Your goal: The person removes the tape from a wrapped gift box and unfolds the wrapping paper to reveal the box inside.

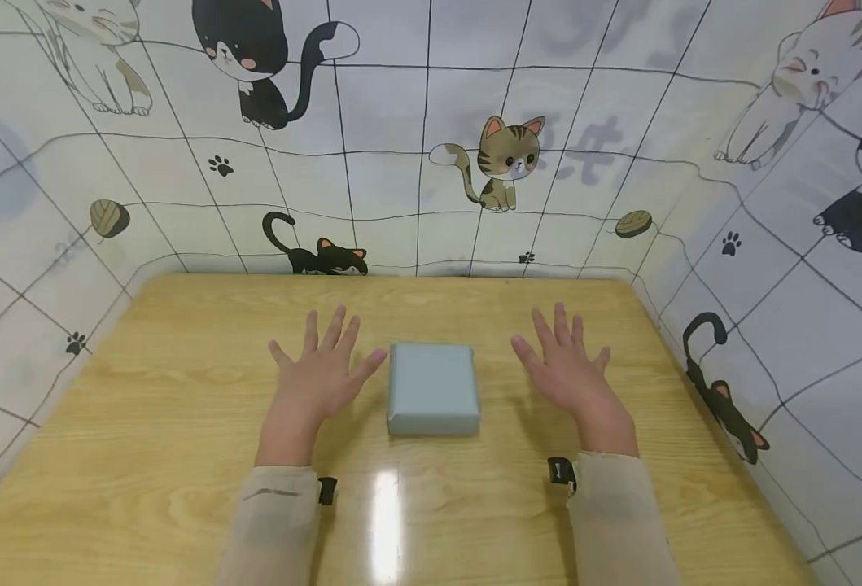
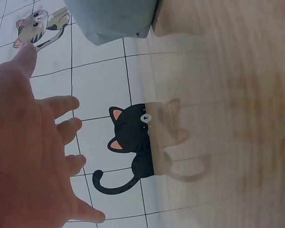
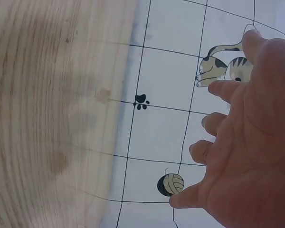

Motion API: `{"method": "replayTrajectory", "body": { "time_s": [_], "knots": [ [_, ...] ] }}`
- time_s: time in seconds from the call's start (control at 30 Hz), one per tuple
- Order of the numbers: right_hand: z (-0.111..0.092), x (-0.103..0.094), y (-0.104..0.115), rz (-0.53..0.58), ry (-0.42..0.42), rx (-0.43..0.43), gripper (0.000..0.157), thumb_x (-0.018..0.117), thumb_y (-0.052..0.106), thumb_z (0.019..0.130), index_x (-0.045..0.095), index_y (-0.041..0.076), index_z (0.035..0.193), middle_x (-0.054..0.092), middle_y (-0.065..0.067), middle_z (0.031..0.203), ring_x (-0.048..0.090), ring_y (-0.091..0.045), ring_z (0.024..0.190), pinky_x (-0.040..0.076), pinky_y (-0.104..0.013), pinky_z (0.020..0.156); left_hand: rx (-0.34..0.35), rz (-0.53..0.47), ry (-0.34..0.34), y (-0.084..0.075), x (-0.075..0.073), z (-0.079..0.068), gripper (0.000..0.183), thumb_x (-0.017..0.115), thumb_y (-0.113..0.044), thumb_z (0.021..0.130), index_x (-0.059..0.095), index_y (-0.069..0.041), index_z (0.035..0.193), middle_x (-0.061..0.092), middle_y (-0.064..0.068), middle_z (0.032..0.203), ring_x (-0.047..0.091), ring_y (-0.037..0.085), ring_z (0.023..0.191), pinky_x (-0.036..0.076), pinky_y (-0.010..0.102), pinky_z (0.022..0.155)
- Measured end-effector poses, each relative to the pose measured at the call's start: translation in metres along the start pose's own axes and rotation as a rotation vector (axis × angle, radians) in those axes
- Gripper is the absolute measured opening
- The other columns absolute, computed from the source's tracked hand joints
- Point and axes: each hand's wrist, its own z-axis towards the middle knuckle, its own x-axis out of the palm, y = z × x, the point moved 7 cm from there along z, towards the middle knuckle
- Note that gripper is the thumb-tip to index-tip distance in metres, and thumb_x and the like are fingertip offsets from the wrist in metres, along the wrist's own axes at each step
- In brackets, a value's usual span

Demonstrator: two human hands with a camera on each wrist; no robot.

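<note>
A square box wrapped in pale blue-grey paper (image 1: 433,382) lies on the wooden table, between the two hands. To its left is the left hand (image 1: 321,374), palm down with fingers spread; its thumb comes near the box's left side and the hand holds nothing. On the other side, a little farther from the box, the right hand (image 1: 566,370) is spread the same way, also holding nothing. In the left wrist view, part of the wrapped box (image 2: 116,19) shows at the top, apart from the left hand (image 2: 33,142). The right wrist view shows the right hand (image 3: 251,142) without the box.
The light wooden table (image 1: 181,350) meets white cloth walls (image 1: 387,179) at the back and sides, printed with cats, paw prints and grid lines. A black strap piece (image 1: 562,470) is at the right cuff and another (image 1: 327,490) at the left.
</note>
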Motion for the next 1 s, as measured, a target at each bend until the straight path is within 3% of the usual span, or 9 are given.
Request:
{"method": "replayTrajectory", "body": {
  "time_s": [0.17, 0.3, 0.47, 0.6, 0.7, 0.8, 1.0],
  "knots": [
    [0.002, 0.004, 0.006, 0.01, 0.014, -0.014, 0.088, 0.018, 0.075, 0.107, -0.002, 0.022, 0.173, -0.029, -0.008, 0.176, -0.026, -0.046, 0.162, -0.018, -0.088, 0.112, 0.003, -0.012, 0.002, -0.004, 0.002, -0.002, 0.088, 0.031, -0.076, 0.105, 0.014, -0.023, 0.173, -0.001, 0.0, 0.182, -0.014, 0.04, 0.167, -0.011, 0.091, 0.113],
    [0.002, 0.011, 0.01, 0.012, 0.035, -0.017, 0.089, 0.022, 0.076, 0.107, -0.001, 0.021, 0.173, -0.026, -0.012, 0.177, -0.023, -0.048, 0.162, -0.017, -0.089, 0.113, -0.001, -0.001, 0.023, -0.005, 0.009, -0.002, 0.086, 0.03, -0.075, 0.106, 0.015, -0.023, 0.173, -0.001, -0.001, 0.182, -0.012, 0.04, 0.167, -0.009, 0.091, 0.114],
    [0.0, 0.029, 0.028, 0.039, 0.113, -0.059, 0.085, 0.031, 0.066, 0.11, 0.0, 0.018, 0.173, -0.016, -0.016, 0.179, -0.015, -0.048, 0.164, -0.011, -0.088, 0.116, 0.017, -0.035, 0.102, -0.016, 0.021, -0.002, 0.089, 0.032, -0.077, 0.105, 0.018, -0.021, 0.172, 0.003, 0.0, 0.182, -0.009, 0.044, 0.167, -0.003, 0.089, 0.117],
    [-0.002, 0.052, 0.043, 0.096, 0.216, -0.118, 0.083, 0.039, 0.058, 0.112, 0.001, 0.017, 0.173, 0.002, -0.017, 0.18, 0.003, -0.046, 0.166, 0.003, -0.08, 0.125, 0.053, -0.139, 0.179, -0.029, 0.034, -0.003, 0.095, 0.047, -0.075, 0.102, 0.016, -0.02, 0.173, 0.015, 0.004, 0.181, 0.003, 0.049, 0.166, 0.007, 0.083, 0.123],
    [-0.003, 0.063, 0.049, 0.176, 0.26, -0.129, 0.083, 0.041, 0.057, 0.112, 0.001, 0.018, 0.173, 0.017, -0.018, 0.178, 0.022, -0.044, 0.164, 0.02, -0.07, 0.129, 0.082, -0.279, 0.211, -0.038, 0.04, -0.005, 0.094, 0.057, -0.065, 0.103, 0.012, -0.022, 0.173, 0.021, 0.006, 0.179, 0.02, 0.043, 0.165, 0.019, 0.071, 0.13],
    [-0.004, 0.068, 0.052, 0.269, 0.266, -0.118, 0.081, 0.042, 0.054, 0.113, 0.001, 0.018, 0.173, 0.026, -0.02, 0.175, 0.032, -0.041, 0.161, 0.029, -0.063, 0.129, 0.099, -0.383, 0.225, -0.043, 0.042, -0.007, 0.09, 0.06, -0.055, 0.106, 0.009, -0.026, 0.173, 0.023, 0.007, 0.178, 0.033, 0.036, 0.162, 0.03, 0.059, 0.13],
    [-0.004, 0.071, 0.057, 0.333, 0.257, -0.133, 0.079, 0.041, 0.044, 0.115, -0.002, 0.009, 0.172, 0.013, -0.02, 0.178, 0.023, -0.038, 0.165, 0.023, -0.06, 0.132, 0.096, -0.41, 0.25, -0.043, 0.043, -0.007, 0.085, 0.058, -0.054, 0.107, 0.011, -0.028, 0.173, 0.025, 0.008, 0.178, 0.037, 0.035, 0.16, 0.033, 0.058, 0.129]
  ]
}}
